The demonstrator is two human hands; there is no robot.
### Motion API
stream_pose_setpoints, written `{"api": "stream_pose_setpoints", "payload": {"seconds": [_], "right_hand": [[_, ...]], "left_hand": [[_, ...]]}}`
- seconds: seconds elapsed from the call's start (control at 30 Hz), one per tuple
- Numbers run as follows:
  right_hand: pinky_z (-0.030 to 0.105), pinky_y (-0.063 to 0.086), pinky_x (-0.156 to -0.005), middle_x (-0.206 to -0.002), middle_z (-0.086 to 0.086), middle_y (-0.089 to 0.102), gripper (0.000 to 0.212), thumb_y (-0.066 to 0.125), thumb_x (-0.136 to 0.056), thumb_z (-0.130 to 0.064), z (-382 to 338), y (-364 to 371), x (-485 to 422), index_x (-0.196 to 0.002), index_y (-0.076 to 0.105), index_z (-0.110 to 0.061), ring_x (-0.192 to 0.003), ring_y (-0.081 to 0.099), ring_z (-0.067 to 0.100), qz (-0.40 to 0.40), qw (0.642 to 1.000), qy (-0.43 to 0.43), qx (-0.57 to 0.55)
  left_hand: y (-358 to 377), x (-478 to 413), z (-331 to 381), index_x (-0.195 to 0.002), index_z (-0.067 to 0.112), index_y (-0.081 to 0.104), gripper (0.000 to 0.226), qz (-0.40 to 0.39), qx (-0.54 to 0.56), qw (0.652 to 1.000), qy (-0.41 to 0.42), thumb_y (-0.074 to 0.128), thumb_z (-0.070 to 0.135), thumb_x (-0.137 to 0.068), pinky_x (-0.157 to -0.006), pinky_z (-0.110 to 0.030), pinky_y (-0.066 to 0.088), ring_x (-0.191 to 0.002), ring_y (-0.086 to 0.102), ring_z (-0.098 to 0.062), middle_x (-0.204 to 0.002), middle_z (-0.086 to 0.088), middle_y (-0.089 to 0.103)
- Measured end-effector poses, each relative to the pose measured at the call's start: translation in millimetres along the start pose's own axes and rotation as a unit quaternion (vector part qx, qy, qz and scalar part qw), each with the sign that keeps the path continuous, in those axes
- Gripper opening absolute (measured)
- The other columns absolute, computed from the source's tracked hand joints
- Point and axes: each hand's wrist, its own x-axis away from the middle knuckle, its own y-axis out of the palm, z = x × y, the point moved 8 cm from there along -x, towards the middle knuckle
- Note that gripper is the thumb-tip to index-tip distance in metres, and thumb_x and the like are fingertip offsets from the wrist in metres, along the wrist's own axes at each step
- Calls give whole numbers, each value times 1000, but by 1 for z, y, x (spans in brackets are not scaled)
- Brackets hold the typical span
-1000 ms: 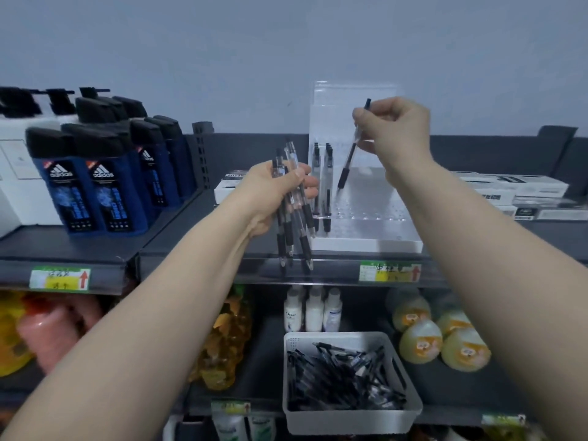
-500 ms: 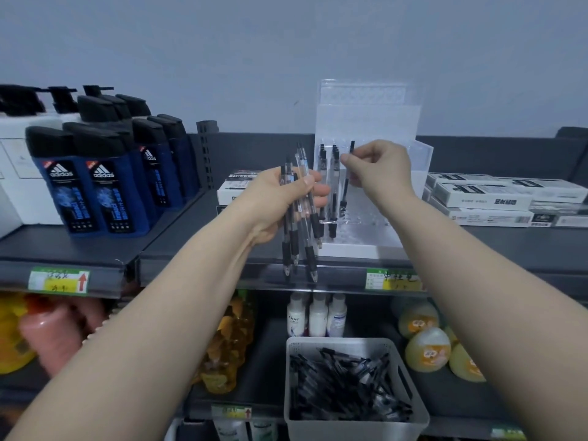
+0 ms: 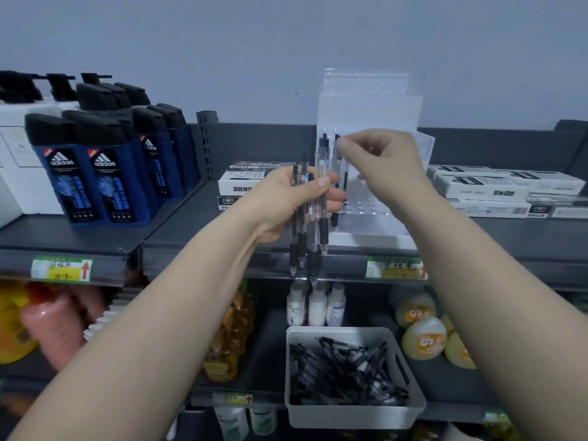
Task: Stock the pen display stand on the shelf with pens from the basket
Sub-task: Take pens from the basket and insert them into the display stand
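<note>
A clear acrylic pen display stand (image 3: 370,101) sits on the dark shelf (image 3: 496,237). Two pens (image 3: 323,151) stand upright at its left side. My left hand (image 3: 286,202) grips a bundle of several black-and-clear pens (image 3: 307,246), tips down, just left of the stand. My right hand (image 3: 383,163) is in front of the stand and pinches the top of a third pen (image 3: 345,181), which stands upright in a hole beside the other two. On the lower shelf, a white basket (image 3: 356,412) holds a heap of black pens (image 3: 343,370).
Blue body-wash bottles (image 3: 95,183) fill the shelf at the left. White boxes (image 3: 483,189) are stacked to the right of the stand, and more boxes (image 3: 241,186) lie behind my left hand. Small white bottles (image 3: 315,307) and round yellow packs (image 3: 423,338) stand behind the basket.
My right hand has come down from above the stand and lowered its pen upright into the stand beside the two others. My left hand has kept its bundle nearly still.
</note>
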Motion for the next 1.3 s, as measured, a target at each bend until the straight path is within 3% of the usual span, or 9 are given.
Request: {"api": "stream_pose_setpoints", "payload": {"seconds": [0.1, 0.2, 0.3, 0.43, 0.6, 0.7, 0.93, 1.07, 1.3], "right_hand": [[12, 47, -57, -68, -1, 64, 7, 70, -84, -18, -1, 14, 10, -78, 69, -18, -57, 56, 1, -79, 996, 37, -19], [12, 44, -56, -74, -3, 62, 7, 65, -88, -15, 5, 8, 10, -82, 68, -17, -65, 55, 4, -69, 994, 70, -53], [18, 45, -59, -80, -1, 62, 10, 61, -91, -14, 11, 6, 12, -97, 68, -11, -72, 55, 12, -67, 989, 95, -95], [16, 46, -55, -75, 1, 63, 5, 67, -86, -11, 6, 8, 16, -85, 65, -15, -66, 57, 13, -57, 992, 83, -78], [31, 56, -70, -76, 7, 64, 16, 58, -90, -1, -1, -25, -6, -83, 61, -15, -67, 60, 19, 32, 990, 71, -122], [28, 55, -66, -76, 7, 66, 13, 57, -89, -3, 8, -32, -21, -88, 62, -15, -68, 63, 19, 63, 993, 58, -82], [36, 58, -77, -82, 12, 66, 18, 57, -89, -4, 20, -19, -30, -105, 61, -9, -72, 63, 21, 66, 997, 35, -22], [43, 58, -78, -77, 1, 60, 23, 59, -89, -5, 34, -9, -29, -112, 61, -5, -71, 62, 22, 54, 998, 42, 8], [44, 58, -78, -73, 2, 60, 7, 63, -88, -7, 51, 0, -26, -92, 60, -12, -68, 63, 22, 34, 997, 70, 10]], "left_hand": [[9, 1, -3, -99, 4, 60, 9, -4, -4, 1000, 3, 53, 6, -93, -70, -31, 59, -71, 70, -18, -76, -9, 72], [13, 3, -6, -95, 4, 61, 9, -10, -2, 1000, 2, 53, 8, -93, -75, -36, 57, -72, 70, -17, -77, -8, 73], [15, 6, -9, -93, 4, 62, 9, -16, 12, 1000, -6, 53, 7, -93, -59, -28, 58, -70, 70, -16, -77, -8, 72], [14, 6, -8, -88, 5, 62, 10, 11, 6, 1000, 8, 53, 4, -93, -54, -23, 53, -65, 68, -16, -72, -7, 71], [-3, 1, -4, -95, 1, 61, 9, 66, 31, 997, 21, 54, 5, -93, -61, -23, 55, -70, 66, -18, -81, -11, 70], [-10, -2, -4, -96, 2, 61, 9, 78, 29, 996, 24, 53, 6, -94, -64, -24, 56, -74, 68, -19, -88, -14, 68], [-10, -4, -4, -98, 1, 61, 10, 79, 20, 996, 25, 53, 6, -94, -64, -25, 56, -73, 68, -17, -90, -14, 68], [-9, -4, -1, -100, -2, 59, 12, 78, 31, 996, 26, 52, 5, -94, -66, -25, 56, -70, 66, -16, -88, -15, 67], [-4, -3, -5, -97, -1, 59, 10, 65, 49, 997, 19, 51, 5, -95, -60, -24, 54, -68, 66, -20, -85, -17, 67]]}}
